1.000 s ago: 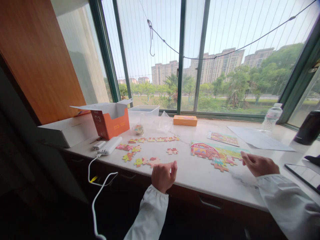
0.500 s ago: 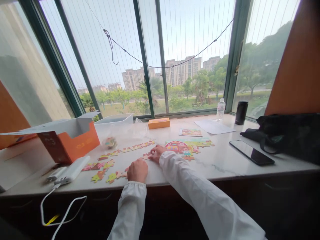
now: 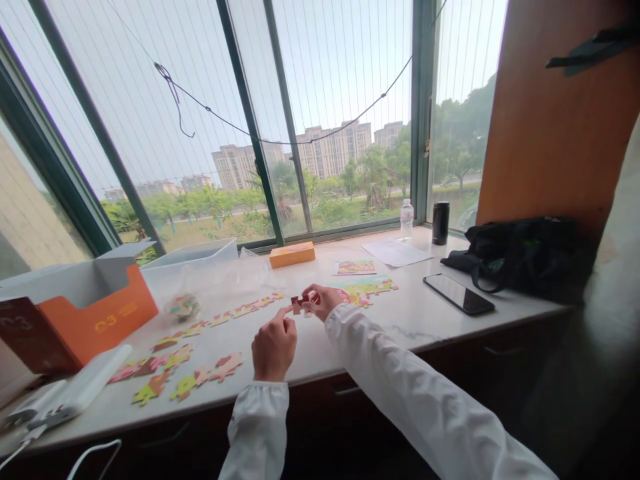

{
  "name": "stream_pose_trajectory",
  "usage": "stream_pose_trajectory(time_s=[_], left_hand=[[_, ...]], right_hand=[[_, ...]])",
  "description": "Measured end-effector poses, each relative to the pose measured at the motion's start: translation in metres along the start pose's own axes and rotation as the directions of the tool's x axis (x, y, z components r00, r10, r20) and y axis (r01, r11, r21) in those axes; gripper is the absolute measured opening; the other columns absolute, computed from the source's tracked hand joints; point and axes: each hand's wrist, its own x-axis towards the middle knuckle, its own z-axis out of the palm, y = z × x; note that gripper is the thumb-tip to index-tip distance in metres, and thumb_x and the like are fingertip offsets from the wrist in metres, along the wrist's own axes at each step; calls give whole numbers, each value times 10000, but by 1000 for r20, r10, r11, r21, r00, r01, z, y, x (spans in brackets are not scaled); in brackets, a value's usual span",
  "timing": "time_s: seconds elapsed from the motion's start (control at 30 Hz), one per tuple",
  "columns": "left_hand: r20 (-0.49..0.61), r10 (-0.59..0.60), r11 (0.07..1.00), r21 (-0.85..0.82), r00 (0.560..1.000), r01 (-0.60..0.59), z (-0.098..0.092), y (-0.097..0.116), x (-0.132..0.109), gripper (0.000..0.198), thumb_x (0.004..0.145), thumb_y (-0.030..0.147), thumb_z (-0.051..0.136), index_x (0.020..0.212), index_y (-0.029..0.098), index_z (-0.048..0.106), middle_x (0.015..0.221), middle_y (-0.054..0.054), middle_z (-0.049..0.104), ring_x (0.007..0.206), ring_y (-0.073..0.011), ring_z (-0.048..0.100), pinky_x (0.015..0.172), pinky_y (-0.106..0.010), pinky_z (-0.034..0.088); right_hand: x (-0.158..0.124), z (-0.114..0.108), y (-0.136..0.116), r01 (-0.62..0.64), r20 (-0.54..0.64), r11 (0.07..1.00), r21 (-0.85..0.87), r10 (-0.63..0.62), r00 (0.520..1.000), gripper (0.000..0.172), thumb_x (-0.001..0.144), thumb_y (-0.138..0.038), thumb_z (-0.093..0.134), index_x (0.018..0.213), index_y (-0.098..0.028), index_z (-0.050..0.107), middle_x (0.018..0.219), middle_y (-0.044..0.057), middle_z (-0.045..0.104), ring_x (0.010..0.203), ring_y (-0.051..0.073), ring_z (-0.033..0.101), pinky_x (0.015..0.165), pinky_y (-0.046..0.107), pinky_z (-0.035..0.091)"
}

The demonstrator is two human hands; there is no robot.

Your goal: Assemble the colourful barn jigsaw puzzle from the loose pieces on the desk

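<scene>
My right hand (image 3: 323, 301) is shut on a small red jigsaw piece (image 3: 301, 303), lifted slightly above the white marble sill (image 3: 400, 327). My left hand (image 3: 274, 348) is curled close by, one fingertip reaching toward that piece. A partly joined farm jigsaw (image 3: 365, 289) lies to the right of my right hand. To the left, a row of joined jigsaw pieces (image 3: 240, 307) runs along the sill. Loose jigsaw pieces (image 3: 185, 385) lie below that row, near my left hand.
Along the back stand a clear plastic bin (image 3: 190, 257), a small orange box (image 3: 293, 254), a water bottle (image 3: 407, 220) and a black flask (image 3: 441, 223). An open orange box (image 3: 95, 321) and a white power bank (image 3: 83, 385) sit left; a phone (image 3: 459, 294) and black bag (image 3: 520, 257) sit right.
The view has swung left. My right hand has crossed from the farm jigsaw to the middle of the sill and now grips the red piece. My left hand has risen toward it.
</scene>
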Motion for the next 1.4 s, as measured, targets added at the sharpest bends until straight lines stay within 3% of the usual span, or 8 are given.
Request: stream_pose_trajectory(time_s=[0.2, 0.33, 0.6, 0.77, 1.0, 1.13, 1.23, 1.4], left_hand=[[104, 315, 949, -39, 943, -313, 16, 69, 14, 328, 929, 300, 377, 1070, 260, 670, 960, -68, 710, 852, -234, 672, 717, -326, 476], [229, 528, 845, -39, 818, -534, 40, 117, 39, 313, 908, 220, 382, 1022, 190, 671, 1027, -104, 649, 892, -229, 660, 740, -332, 487], [330, 583, 806, -119, 742, -580, 80, 143, 49, 364, 916, 231, 419, 1238, 299, 574, 1160, -84, 528, 891, -197, 645, 717, -310, 490], [315, 604, 791, -130, 732, -597, 85, 136, 49, 371, 927, 228, 415, 1224, 357, 597, 1162, -54, 514, 904, -177, 630, 731, -294, 479], [326, 618, 779, -133, 715, -613, 88, 142, 45, 346, 941, 273, 369, 1108, 314, 669, 1094, -62, 544, 827, -183, 632, 713, -322, 480], [332, 596, 796, -125, 731, -592, 86, 145, 40, 355, 951, 298, 349, 1101, 283, 670, 1105, -82, 542, 859, -195, 632, 747, -343, 478], [310, 568, 820, -126, 763, -559, 84, 141, 40, 365, 952, 287, 339, 1181, 307, 622, 1134, -74, 531, 890, -196, 629, 757, -344, 481], [255, 411, 909, -46, 876, -413, 82, 132, 46, 404, 924, 183, 316, 1220, 260, 580, 1141, -90, 521, 873, -201, 634, 729, -337, 490]], right_hand=[[-22, -129, 70, -248, -116, 965, -84, 238, 964, 237, 788, -314, 656, 999, -216, 699, 661, -15, 684, 626, 119, 633, 580, 206, 451], [-34, -168, 104, -369, -181, 916, -159, 340, 923, 284, 751, -375, 685, 976, -210, 734, 639, -10, 682, 637, 125, 636, 589, 210, 447], [-33, -163, 126, -328, -147, 847, -418, 293, 945, 295, 742, -469, 682, 942, -269, 767, 690, -19, 674, 643, 122, 595, 642, 233, 446], [-33, -163, 136, -261, -195, 842, -471, 189, 962, 268, 691, -389, 740, 932, -275, 769, 847, 9, 641, 764, 128, 607, 783, 244, 462], [-32, -162, 127, -318, -172, 852, -416, 270, 947, 227, 680, -356, 744, 882, -253, 737, 783, -19, 621, 739, 116, 591, 725, 230, 457], [-32, -161, 123, -362, -168, 853, -376, 322, 932, 221, 672, -323, 741, 877, -242, 721, 784, -23, 632, 700, 112, 587, 680, 228, 450], [-36, -162, 122, -290, -255, 865, -408, 197, 947, 171, 723, -306, 687, 877, -233, 706, 831, -1, 633, 767, 132, 593, 734, 243, 448], [-44, -168, 121, -370, -515, 806, -462, 96, 852, 150, 821, -259, 528, 875, -234, 665, 860, 22, 612, 827, 156, 576, 761, 265, 424]])
